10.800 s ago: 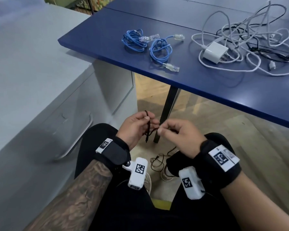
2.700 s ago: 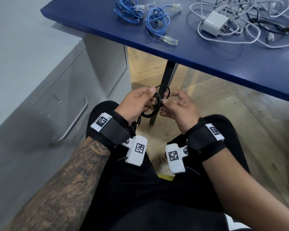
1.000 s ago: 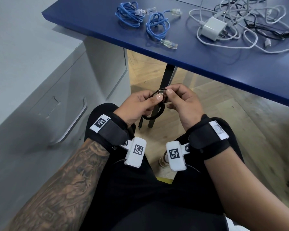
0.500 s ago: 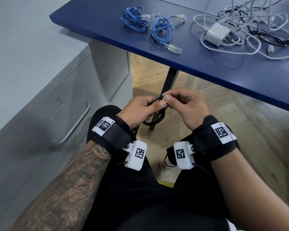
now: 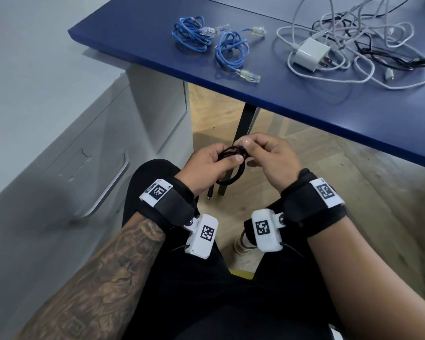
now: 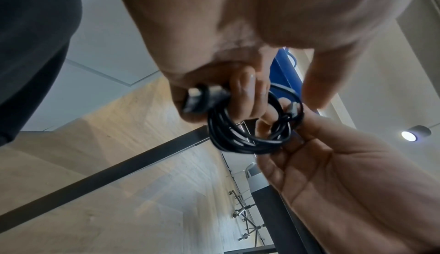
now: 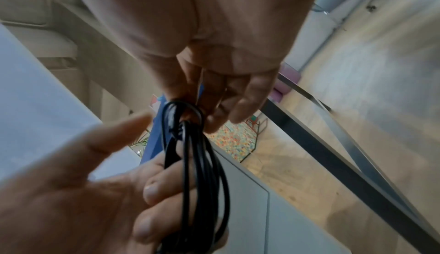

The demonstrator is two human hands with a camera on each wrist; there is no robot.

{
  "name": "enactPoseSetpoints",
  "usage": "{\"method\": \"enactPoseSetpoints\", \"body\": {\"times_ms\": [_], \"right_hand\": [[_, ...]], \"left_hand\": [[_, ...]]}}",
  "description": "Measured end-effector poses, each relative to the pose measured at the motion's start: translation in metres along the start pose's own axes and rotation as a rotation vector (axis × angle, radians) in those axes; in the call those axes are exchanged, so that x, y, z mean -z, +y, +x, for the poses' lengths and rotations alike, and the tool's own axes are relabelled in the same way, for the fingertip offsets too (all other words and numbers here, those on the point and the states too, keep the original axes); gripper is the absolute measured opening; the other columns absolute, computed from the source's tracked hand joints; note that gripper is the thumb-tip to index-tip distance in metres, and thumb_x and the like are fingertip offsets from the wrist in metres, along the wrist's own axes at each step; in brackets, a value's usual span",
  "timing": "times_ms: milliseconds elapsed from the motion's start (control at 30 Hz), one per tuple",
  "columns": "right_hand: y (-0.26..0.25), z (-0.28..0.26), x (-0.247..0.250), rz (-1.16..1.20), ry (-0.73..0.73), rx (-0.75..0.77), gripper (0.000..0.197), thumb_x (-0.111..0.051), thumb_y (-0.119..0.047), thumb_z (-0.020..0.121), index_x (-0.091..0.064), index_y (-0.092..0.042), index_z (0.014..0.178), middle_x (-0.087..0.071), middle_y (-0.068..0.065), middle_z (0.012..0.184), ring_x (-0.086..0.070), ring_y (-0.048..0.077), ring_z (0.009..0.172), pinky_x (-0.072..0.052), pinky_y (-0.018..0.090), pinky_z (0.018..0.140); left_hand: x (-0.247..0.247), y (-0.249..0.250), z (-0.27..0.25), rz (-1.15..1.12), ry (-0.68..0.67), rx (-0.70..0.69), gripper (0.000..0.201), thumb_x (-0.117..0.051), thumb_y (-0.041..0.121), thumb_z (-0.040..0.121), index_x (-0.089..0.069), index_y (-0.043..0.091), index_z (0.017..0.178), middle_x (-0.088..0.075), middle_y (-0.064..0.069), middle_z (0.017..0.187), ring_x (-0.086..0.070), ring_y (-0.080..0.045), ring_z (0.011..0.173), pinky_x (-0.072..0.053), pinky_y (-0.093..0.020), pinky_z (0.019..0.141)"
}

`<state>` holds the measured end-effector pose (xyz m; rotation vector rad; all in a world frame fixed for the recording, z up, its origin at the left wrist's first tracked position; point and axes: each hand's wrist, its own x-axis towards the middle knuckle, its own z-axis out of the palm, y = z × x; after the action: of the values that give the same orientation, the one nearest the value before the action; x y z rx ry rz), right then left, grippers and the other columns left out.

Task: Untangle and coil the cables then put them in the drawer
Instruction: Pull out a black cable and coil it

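Black cable coil (image 6: 247,135) between both hands

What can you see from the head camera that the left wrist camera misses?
Only the head view shows the blue table with two coiled blue cables, the tangled white cables with a white charger, and the grey drawer unit with its handle. Only the left wrist view shows the black cable as several stacked loops, with a plug beside the curled fingers. Both show the left hand and the right hand holding that coil.
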<state>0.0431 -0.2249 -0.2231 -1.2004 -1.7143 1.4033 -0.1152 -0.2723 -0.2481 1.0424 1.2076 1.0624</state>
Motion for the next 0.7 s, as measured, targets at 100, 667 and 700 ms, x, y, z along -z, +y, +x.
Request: {"method": "enactPoseSetpoints", "body": {"times_ms": [100, 667, 700], "right_hand": [[-0.004, 0.001, 0.002, -0.031, 0.156, 0.096, 0.021, -0.053, -0.019, 0.101, -0.071, -0.02, 0.091, -0.073, 0.004, 0.089, -0.065, 0.013, 0.082, -0.05, 0.024, 0.073], [-0.077, 0.017, 0.034, 0.35, 0.263, 0.246, 0.022, -0.051, -0.027, 0.101, -0.067, -0.014, 0.108, -0.072, 0.004, 0.098, -0.069, 0.019, 0.088, -0.057, 0.033, 0.077], [-0.081, 0.019, 0.035, 0.364, 0.254, 0.238, 0.025, -0.052, -0.029, 0.101, -0.063, -0.012, 0.117, -0.071, 0.007, 0.104, -0.069, 0.021, 0.09, -0.057, 0.031, 0.076]], "left_hand": [[-0.003, 0.003, 0.003, -0.074, 0.026, 0.017, 0.026, -0.051, 0.031, 0.099, -0.054, 0.013, 0.08, -0.049, 0.012, 0.056, -0.034, 0.0, 0.046, -0.029, -0.014, 0.045], [-0.005, 0.044, 0.008, -0.136, 0.111, -0.261, 0.025, -0.039, 0.028, 0.1, -0.056, 0.009, 0.096, -0.038, 0.008, 0.063, -0.038, -0.009, 0.058, -0.036, -0.02, 0.06], [-0.004, 0.051, 0.008, -0.201, 0.141, -0.265, 0.025, -0.039, 0.028, 0.1, -0.055, 0.009, 0.095, -0.038, 0.006, 0.063, -0.039, -0.011, 0.058, -0.037, -0.022, 0.061]]}}
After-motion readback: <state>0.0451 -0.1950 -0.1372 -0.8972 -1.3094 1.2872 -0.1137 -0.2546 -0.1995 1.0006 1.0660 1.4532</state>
